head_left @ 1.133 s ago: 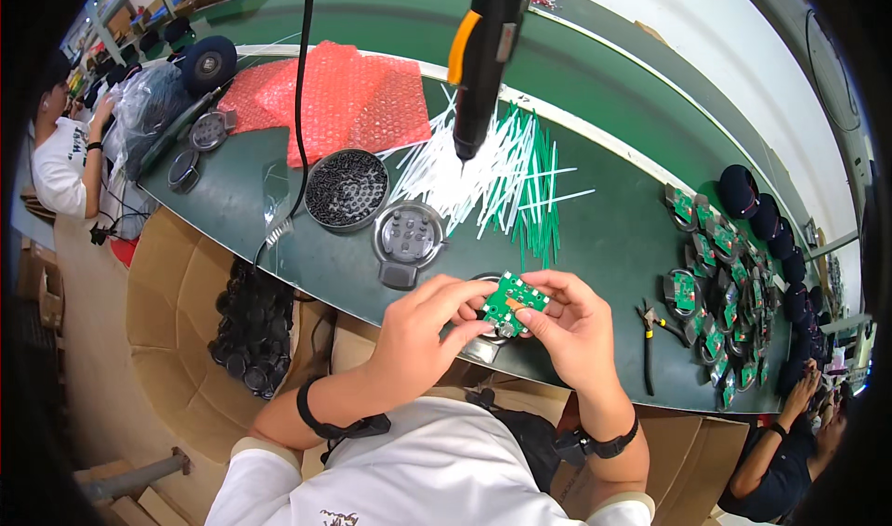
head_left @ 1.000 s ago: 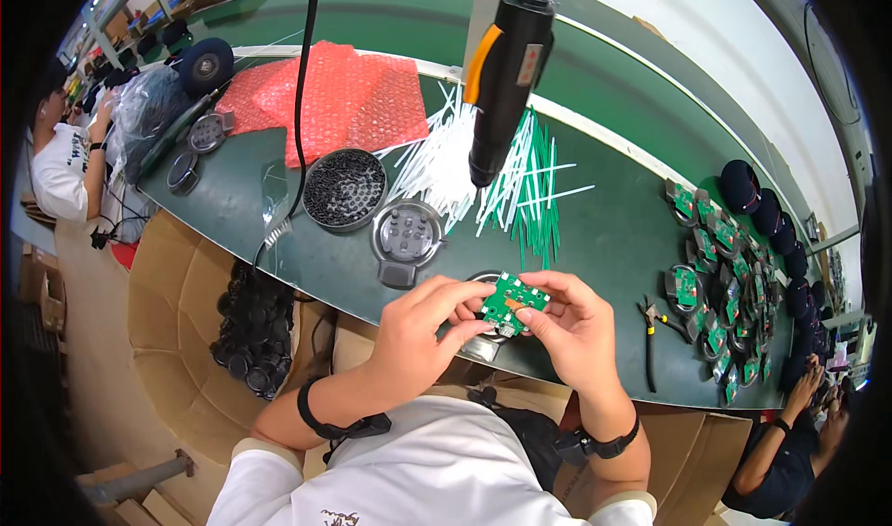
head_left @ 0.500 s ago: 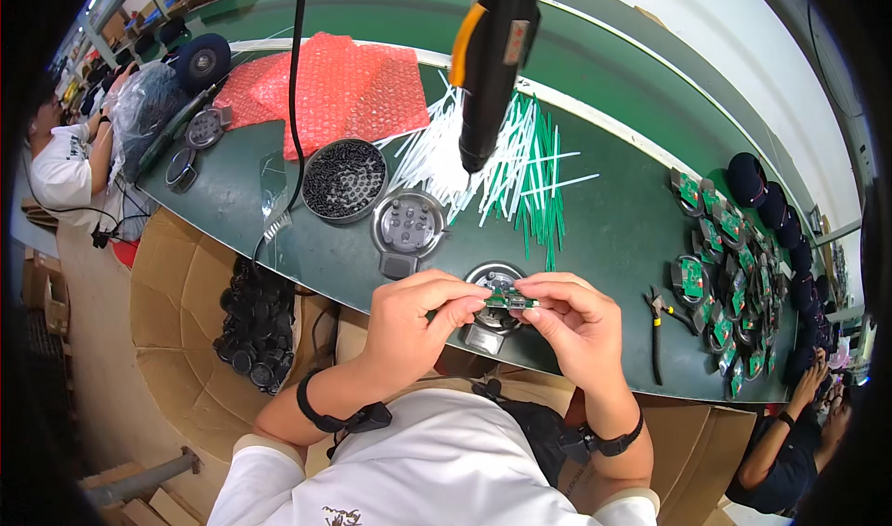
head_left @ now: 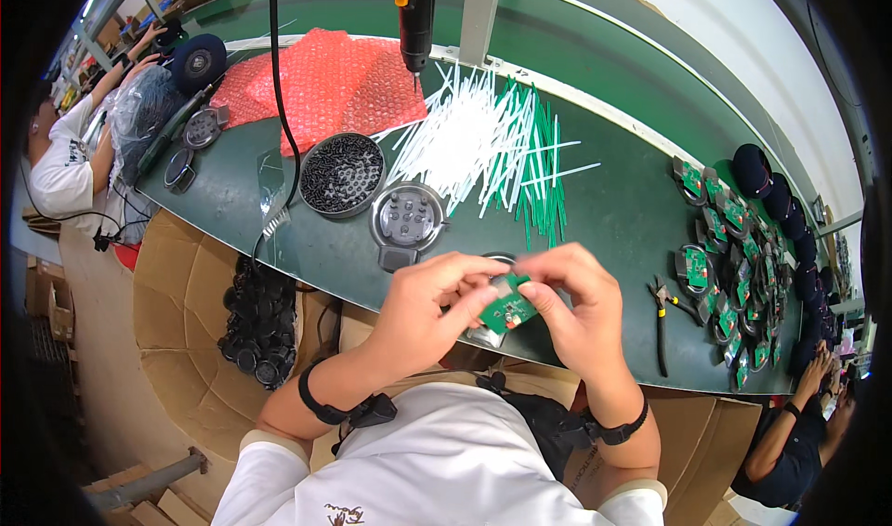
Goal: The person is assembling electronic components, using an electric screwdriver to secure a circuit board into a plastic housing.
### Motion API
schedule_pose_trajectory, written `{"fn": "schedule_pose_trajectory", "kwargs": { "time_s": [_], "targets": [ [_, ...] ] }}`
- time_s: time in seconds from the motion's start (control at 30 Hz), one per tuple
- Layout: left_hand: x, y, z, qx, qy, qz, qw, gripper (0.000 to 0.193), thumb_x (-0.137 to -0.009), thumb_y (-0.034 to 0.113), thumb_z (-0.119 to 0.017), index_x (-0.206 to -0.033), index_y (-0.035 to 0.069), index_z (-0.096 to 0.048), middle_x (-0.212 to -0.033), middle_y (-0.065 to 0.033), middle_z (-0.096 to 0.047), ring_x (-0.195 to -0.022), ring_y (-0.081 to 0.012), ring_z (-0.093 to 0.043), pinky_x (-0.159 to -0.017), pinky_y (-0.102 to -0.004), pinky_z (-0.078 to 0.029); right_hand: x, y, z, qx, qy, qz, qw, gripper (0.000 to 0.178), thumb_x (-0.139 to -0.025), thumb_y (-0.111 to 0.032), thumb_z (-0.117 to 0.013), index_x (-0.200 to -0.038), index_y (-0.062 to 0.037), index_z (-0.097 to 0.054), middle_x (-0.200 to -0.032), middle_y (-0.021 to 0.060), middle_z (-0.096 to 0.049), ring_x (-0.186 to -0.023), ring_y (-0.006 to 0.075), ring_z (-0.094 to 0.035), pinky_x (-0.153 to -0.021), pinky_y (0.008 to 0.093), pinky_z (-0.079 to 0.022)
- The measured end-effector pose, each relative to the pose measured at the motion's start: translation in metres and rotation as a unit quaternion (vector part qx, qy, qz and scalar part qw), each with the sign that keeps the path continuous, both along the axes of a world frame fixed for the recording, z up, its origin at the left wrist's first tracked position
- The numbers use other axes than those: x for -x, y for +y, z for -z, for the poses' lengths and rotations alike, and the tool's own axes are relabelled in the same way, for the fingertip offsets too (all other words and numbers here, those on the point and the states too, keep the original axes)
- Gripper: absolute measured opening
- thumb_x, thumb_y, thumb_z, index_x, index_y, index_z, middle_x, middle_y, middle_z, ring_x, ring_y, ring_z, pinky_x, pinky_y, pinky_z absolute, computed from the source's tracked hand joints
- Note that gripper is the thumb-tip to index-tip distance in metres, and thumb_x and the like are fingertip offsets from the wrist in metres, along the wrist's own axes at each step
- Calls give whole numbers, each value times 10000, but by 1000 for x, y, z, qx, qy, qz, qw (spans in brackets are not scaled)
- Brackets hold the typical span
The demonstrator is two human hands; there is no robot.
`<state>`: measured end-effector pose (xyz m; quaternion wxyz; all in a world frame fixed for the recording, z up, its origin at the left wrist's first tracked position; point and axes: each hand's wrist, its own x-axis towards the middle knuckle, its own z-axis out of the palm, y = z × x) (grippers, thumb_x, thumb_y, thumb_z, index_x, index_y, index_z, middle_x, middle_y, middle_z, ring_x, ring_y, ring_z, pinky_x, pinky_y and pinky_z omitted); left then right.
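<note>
Between my two hands is a small green circuit board (head_left: 507,307), its flat face turned up. My left hand (head_left: 429,301) pinches its left edge, and my right hand (head_left: 574,310) grips the right edge with thumb and fingers. Below the board, on the green table, lies a round dark plastic housing (head_left: 487,336), mostly hidden by the board and my hands. A second such housing (head_left: 409,217) with small posts inside rests open side up, just beyond my left hand.
A black electric screwdriver (head_left: 416,24) hangs over the table. Left of centre stands a round tin of dark screws (head_left: 342,175). White and green strips (head_left: 465,145) and red bubble wrap (head_left: 344,80) lie behind. Rightward are pliers (head_left: 662,326) and a pile of housings with boards (head_left: 734,266).
The board has been tipped from edge-on to showing its green face. The hanging screwdriver has swung left and away, and my hands remain over the same housing.
</note>
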<state>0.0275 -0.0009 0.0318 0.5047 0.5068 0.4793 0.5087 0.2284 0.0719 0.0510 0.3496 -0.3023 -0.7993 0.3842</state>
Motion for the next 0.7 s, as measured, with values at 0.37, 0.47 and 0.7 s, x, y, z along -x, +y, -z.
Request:
{"fn": "schedule_pose_trajectory", "kwargs": {
  "time_s": [0.37,0.47,0.7],
  "targets": [
    [9,-15,12,-193,300,-66,932,615,-778,108,-892,-1317,16,-610,-1227,-158,-656,-1114,-303,-677,-925,-411,-566,-19,18,17,295,118,53,947,246,-963,5,-726,-1208,12,-730,-986,50,-707,-889,94,-676,-751,245,-552],
    [8,-20,21,-166,318,-50,932,857,-646,253,-953,-1384,24,-580,-1292,-166,-641,-1171,-373,-638,-985,-443,-530,-7,15,14,160,-22,81,983,211,-903,-27,-784,-1113,-36,-797,-905,82,-725,-749,119,-656,-689,260,-517],
    [9,-15,19,-224,397,-9,890,624,-666,285,-897,-1230,84,-720,-1385,-128,-629,-1096,-316,-650,-926,-421,-547,-6,3,13,85,-136,66,985,255,-831,-74,-843,-1084,-56,-810,-975,98,-737,-796,212,-690,-715,338,-557]
  ]
}}
